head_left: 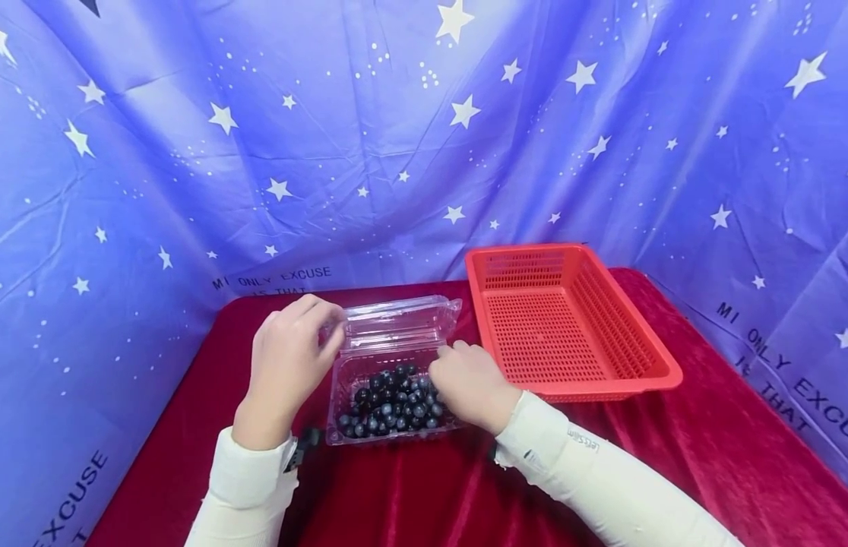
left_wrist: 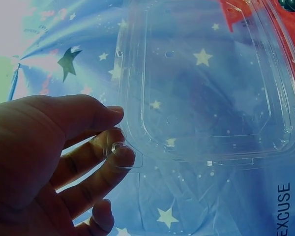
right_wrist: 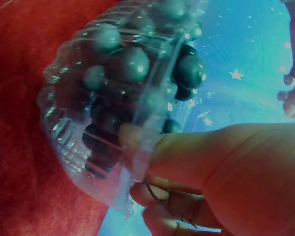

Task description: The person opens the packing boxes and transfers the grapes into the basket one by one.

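Right hand (head_left: 470,385) pinching berry container (head_left: 397,438), left hand (head_left: 289,358) at lid (head_left: 401,317)

In the head view, bright, largely even illumination is shown; the star-printed curtain (head_left: 369,114) is palest near the top centre. Glare streaks are reflected by the clear lid (head_left: 403,317). In the left wrist view, the upper left corner is overexposed and the left hand (left_wrist: 27,162) is backlit. In the right wrist view, highlights are returned by the blueberries (right_wrist: 132,64); the clamshell (right_wrist: 69,142) is rendered softly.
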The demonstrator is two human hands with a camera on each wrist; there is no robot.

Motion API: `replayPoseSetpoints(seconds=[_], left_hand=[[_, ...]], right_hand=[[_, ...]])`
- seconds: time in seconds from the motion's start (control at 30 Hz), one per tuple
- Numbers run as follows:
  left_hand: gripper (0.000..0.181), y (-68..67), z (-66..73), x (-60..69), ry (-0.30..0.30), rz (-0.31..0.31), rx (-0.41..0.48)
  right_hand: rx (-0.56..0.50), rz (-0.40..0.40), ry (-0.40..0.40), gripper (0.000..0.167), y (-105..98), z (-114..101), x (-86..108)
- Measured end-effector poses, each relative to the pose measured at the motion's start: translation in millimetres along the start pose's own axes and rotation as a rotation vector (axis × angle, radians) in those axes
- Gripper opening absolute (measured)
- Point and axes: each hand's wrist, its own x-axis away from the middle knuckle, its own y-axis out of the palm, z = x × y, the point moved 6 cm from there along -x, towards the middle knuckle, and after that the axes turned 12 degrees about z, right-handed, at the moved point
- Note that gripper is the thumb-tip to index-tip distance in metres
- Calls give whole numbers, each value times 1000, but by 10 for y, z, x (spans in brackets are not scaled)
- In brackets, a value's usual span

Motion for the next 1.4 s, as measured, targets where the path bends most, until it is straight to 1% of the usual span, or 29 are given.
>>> replayPoseSetpoints(seconds=[0.07,0.2,0.37,0.63,0.93,1.1,1.4], left_hand=[[7,-5,3,-11,6,4,-3],[7,-17,10,-51,9,-1,-10],[8,-21,12,-52,0,-18,-13],[9,-28,9,-40,3,-6,-5],[8,-15,22,-9,3,-24,6],[8,-13,13,2,4,-23,0],[9,-29,1,3,8,-15,1]], right_hand=[[-35,-10,16,16,-10,24,-20],[-112,-22,50,22,-47,83,-56],[-166,0,56,22,-130,91,-68],[-184,35,16,18,-180,33,-80],[-212,54,33,23,-214,12,-67],[-216,62,33,20,-285,-1,-84],[-207,119,30,18,-435,27,-129]])
